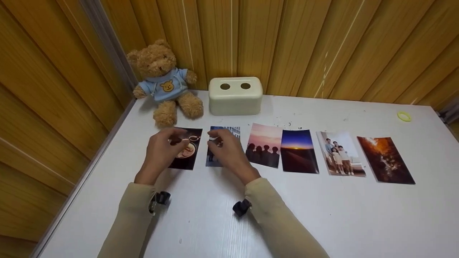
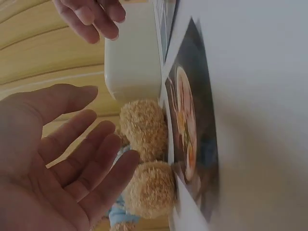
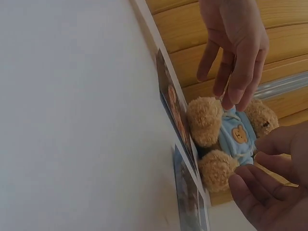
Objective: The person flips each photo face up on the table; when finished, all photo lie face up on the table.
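Observation:
My left hand (image 1: 157,152) hovers above a photo of a bowl of food (image 2: 204,115), its fingers loosely bent and nothing between them. Just to its right, my right hand (image 1: 231,152) hangs over a blue-toned photo with a building (image 1: 235,130), partly covering it. Nothing shows in this hand either; its fingers are relaxed in the right wrist view. The two hands face each other with a gap between them. Beside the right hand lies a photo of silhouetted people against a pink sky (image 1: 265,139).
Farther right lie a sunset photo (image 1: 299,154), a family photo (image 1: 340,154) and an orange autumn-toned photo (image 1: 387,159). Behind the row are a teddy bear (image 1: 166,84) in blue and a cream box (image 1: 235,102) with two holes. A yellow ring (image 1: 404,116) lies far right.

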### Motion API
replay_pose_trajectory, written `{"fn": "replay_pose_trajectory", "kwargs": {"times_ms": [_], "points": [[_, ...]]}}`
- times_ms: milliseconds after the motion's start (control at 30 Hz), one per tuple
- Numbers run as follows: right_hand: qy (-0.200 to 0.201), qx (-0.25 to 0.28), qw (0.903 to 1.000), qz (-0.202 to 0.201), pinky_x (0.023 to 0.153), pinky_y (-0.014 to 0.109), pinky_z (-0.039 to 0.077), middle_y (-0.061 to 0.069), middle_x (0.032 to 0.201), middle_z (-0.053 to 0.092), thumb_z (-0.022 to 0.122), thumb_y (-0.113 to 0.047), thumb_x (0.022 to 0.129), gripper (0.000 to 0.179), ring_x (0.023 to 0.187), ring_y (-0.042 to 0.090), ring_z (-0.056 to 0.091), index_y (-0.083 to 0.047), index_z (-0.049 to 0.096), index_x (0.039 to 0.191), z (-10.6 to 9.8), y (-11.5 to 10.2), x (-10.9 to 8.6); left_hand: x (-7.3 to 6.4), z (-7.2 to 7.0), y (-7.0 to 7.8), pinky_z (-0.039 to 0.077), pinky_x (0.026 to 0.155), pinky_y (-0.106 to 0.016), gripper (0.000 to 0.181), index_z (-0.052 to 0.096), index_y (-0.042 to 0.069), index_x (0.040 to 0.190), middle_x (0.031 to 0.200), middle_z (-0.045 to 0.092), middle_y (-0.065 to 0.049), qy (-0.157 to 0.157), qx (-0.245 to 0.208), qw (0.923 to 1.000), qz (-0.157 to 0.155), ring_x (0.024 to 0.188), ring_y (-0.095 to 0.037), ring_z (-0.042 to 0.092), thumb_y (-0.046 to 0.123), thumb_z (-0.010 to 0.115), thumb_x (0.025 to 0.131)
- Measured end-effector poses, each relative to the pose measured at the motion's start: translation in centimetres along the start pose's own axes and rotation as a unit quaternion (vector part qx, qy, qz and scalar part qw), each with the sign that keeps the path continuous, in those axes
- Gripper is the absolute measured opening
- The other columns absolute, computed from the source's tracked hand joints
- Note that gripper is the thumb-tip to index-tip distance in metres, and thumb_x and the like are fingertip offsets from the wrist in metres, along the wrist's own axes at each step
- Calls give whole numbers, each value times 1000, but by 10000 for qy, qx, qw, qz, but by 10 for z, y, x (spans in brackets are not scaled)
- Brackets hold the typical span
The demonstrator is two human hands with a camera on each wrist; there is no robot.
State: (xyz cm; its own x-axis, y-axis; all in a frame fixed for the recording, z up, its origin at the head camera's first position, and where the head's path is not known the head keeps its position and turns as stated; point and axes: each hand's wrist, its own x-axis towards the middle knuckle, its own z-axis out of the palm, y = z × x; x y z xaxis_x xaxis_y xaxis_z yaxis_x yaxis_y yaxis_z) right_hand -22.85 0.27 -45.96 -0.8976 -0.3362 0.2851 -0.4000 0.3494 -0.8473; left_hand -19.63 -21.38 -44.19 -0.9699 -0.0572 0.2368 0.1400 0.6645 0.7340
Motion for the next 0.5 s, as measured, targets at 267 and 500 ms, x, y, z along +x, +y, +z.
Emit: {"fn": "replay_pose_trajectory", "kwargs": {"times_ms": [267, 500], "points": [[233, -462, 9987, -5, 98, 44, 56, 17, 123, 67, 72, -3, 99, 30, 114, 34, 64, 2, 70, 129, -48, 13, -9, 10, 45, 34, 57, 94, -47, 33, 75, 1, 123, 120, 73, -15, -294, -171, 9973, 646, 111, -35, 69, 8, 84, 92], [393, -933, 9948, -48, 99, 50, 56, 17, 134, 65, 73, -6, 100, 31, 120, 38, 65, 0, 69, 130, -88, 31, -28, 19, 81, 57, 52, 102, -45, 32, 77, 5, 123, 123, 73, -11, -507, -130, 9939, 972, 117, -31, 68, 12, 84, 92]]}}
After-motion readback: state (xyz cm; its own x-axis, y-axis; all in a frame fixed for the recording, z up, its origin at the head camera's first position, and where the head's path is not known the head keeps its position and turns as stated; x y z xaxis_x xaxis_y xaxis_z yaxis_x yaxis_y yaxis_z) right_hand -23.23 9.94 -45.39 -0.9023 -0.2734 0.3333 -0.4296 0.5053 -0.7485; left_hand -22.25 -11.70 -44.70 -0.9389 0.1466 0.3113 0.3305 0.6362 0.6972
